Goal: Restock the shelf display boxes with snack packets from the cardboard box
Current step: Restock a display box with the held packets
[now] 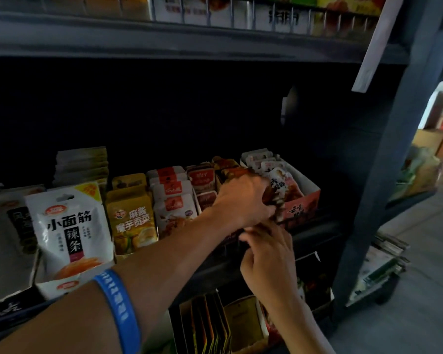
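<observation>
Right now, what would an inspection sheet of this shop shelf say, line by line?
Surface: dark shelf, dimly lit, lined with display boxes.
Job's things: red display box at the row's right end, holding snack packets; cardboard box not identifiable.
Clutter: white packet and yellow packet standing at the front on the left; more packets on the shelf below.
Hands: left hand grips packets at the red box's front; right hand just below it, fingers curled at the packets' lower edge.
Cables: nothing seen.
Surroundings: blue wristband; boxes on the floor, right.
</observation>
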`<state>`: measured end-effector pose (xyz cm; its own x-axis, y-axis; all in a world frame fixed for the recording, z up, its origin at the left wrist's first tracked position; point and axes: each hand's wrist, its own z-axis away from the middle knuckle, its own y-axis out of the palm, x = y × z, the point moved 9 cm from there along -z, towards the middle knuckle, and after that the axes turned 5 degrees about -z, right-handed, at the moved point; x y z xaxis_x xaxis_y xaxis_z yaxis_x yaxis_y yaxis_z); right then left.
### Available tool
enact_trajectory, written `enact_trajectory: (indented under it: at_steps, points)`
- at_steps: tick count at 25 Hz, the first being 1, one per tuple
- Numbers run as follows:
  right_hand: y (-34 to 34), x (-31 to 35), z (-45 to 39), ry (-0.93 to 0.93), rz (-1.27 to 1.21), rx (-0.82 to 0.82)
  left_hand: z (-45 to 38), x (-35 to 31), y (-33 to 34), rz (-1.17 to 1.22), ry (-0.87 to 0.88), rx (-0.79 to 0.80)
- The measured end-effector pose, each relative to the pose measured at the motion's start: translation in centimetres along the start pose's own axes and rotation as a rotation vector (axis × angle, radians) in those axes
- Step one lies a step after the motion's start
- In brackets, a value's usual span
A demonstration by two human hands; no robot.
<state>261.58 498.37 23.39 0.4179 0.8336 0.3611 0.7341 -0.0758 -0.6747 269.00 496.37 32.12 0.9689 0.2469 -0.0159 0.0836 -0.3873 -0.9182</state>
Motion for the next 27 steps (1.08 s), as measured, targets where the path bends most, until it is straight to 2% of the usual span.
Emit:
enact_trajectory:
  at_steps: [3,5,7,9,11,13,14,15,16,18,21,23,27]
  points:
    - [0.2,0.1,1.2,-0.129,-0.125,0.030,-0.7,0.7,-0.6,-0.029,-0.066,-0.090]
    - [-1.9,-1.7,-0.2,-0.046,-0.314,-0.083,-0.7,2.4,-0.4,0.028,-0.134,-0.065]
    - [-4.5,-4.9,-4.0,0.110,-0.441,-0.158,-0.3,2.8,0.2,0.048,-0.103,-0.035]
    - [-5.2,-7.8,-9.0,0.208,-0.337,-0.034,0.6,2.7,0.1,0.081,-0.064,-0.080]
    - [-5.0,-8.8,-11.7,0.185,-0.105,0.130,1.9,2.2,-1.7,0.082,0.011,-0.289]
    - [-5.7,-9.0,-11.2,0.126,-0.061,0.043,4.0,0.3,-2.6,-0.066,0.194,-0.472]
    - [-6.1,-8.9,-10.0,0.090,-0.107,-0.037,5.0,-0.9,-1.8,-0.135,0.297,-0.483]
    - [-6.3,-8.4,-8.2,0.049,-0.155,-0.096,5.6,-1.6,-0.6,-0.207,0.344,-0.454]
    - [-5.9,-7.6,-6.4,-0.014,-0.191,-0.118,5.6,-1.6,0.5,-0.268,0.316,-0.404]
    - [-3.9,-5.3,-3.4,-0.182,-0.157,-0.055,4.4,-0.2,1.2,-0.315,0.136,-0.303]
    - [-0.9,-2.9,-2.6,-0.297,-0.027,0.089,1.2,2.7,1.7,-0.087,-0.103,-0.085]
    - [0.2,-2.5,-3.0,-0.290,-0.008,0.151,0.0,3.9,1.6,0.012,-0.121,-0.069]
    - [2.0,-2.0,-3.8,-0.285,0.130,0.230,-0.4,4.7,0.9,0.063,-0.094,-0.060]
